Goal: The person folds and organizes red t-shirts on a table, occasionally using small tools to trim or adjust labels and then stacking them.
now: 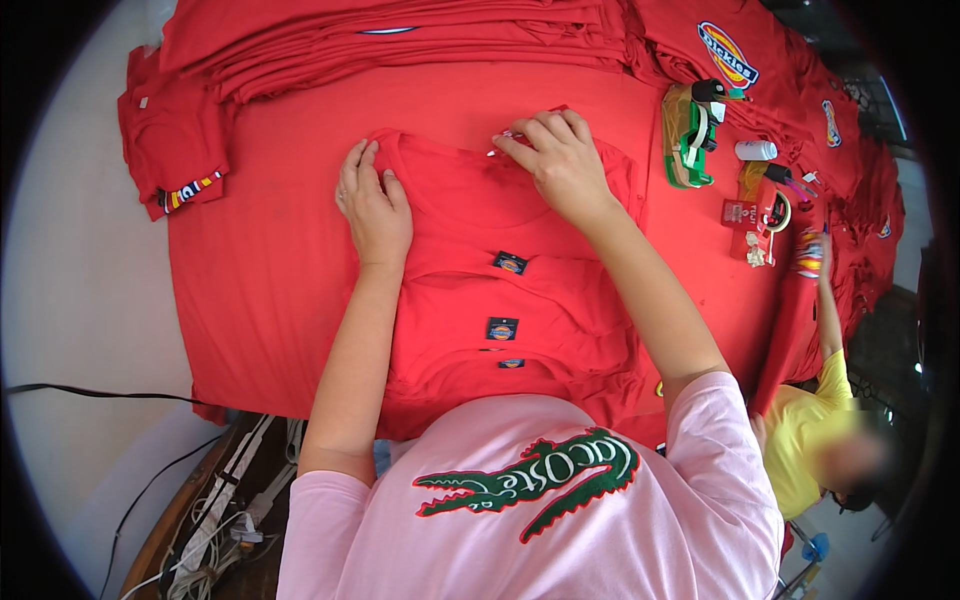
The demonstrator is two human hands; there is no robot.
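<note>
A stack of red T-shirts [470, 200] lies on the red-covered table [260, 250] in front of me, overlapped so that each dark neck label [510, 262] shows. My left hand [374, 200] rests flat on the top shirt's left shoulder, fingers together, pressing the cloth. My right hand [556, 160] is at the top shirt's collar, fingertips pinching a small tag [505, 140] at the neckline.
Folded red shirts [400, 40] are piled along the far edge, with more at the far left [170, 140]. A green tape dispenser [690, 130], a small white bottle [756, 150] and red boxes [752, 215] lie to the right. A person in a yellow shirt [800, 430] reaches onto the table at right.
</note>
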